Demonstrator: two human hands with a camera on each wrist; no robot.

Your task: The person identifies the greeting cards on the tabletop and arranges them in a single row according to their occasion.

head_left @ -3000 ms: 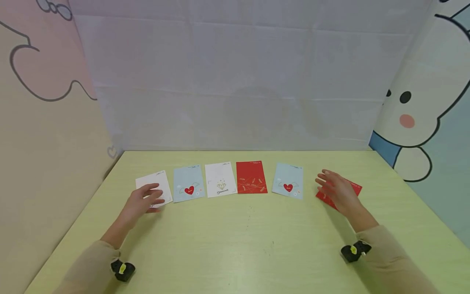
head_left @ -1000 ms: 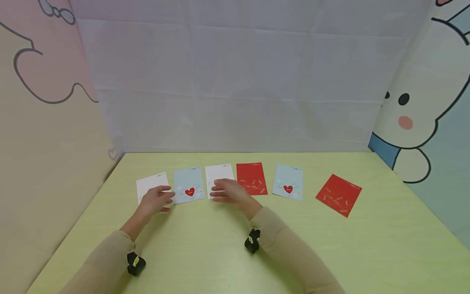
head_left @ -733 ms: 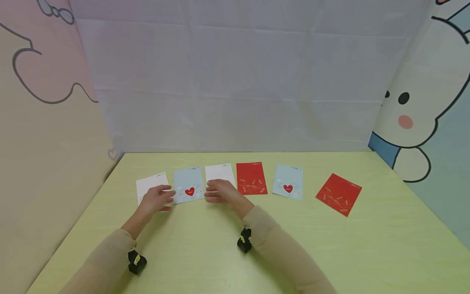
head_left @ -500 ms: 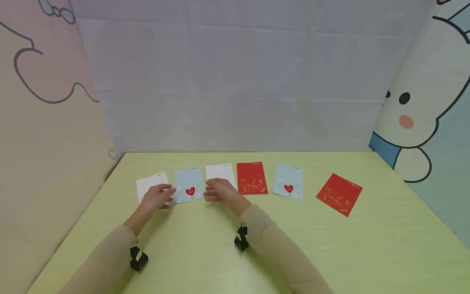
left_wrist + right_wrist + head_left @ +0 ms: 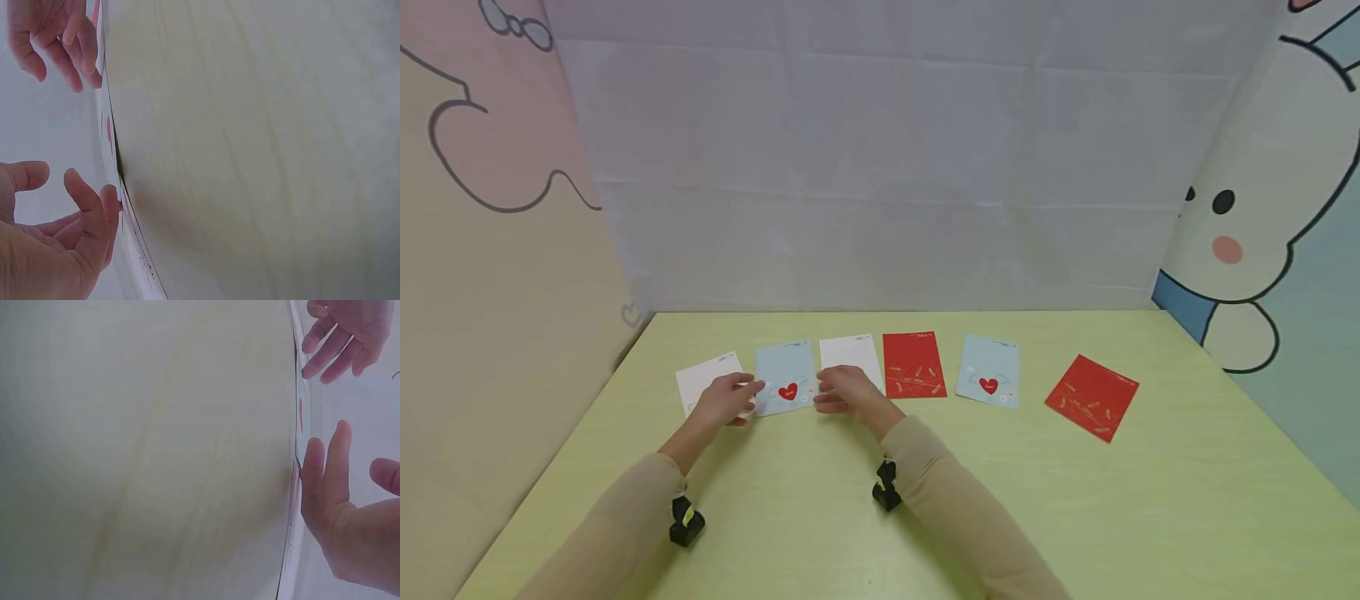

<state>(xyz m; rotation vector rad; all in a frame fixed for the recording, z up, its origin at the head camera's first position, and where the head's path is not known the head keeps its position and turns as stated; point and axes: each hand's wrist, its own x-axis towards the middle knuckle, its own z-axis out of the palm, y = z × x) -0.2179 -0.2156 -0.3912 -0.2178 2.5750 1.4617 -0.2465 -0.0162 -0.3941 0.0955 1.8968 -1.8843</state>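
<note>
In the head view, a light blue card (image 5: 784, 367) with a winged red heart lies between my two hands. My left hand (image 5: 722, 402) is over the lower right part of the leftmost white card (image 5: 703, 373), its thumb at the blue card's left edge. My right hand (image 5: 853, 394) covers the lower part of another white card (image 5: 853, 350), fingers pointing left. Both wrist views show relaxed, spread fingers with nothing gripped: the left hand (image 5: 69, 240) and the right hand (image 5: 347, 512) face each other low over the cards. Whether fingertips touch a card, I cannot tell.
Right of my hands lie a red card (image 5: 914, 367), a second light blue card (image 5: 988, 367) and a tilted red card (image 5: 1093, 398). All rest flat on the pale wooden table (image 5: 880, 542). A white sheet (image 5: 880, 167) hangs behind the table.
My right hand has left the far right red card and come across to the white card near the middle, then edged further left. My left hand has moved slightly right.
</note>
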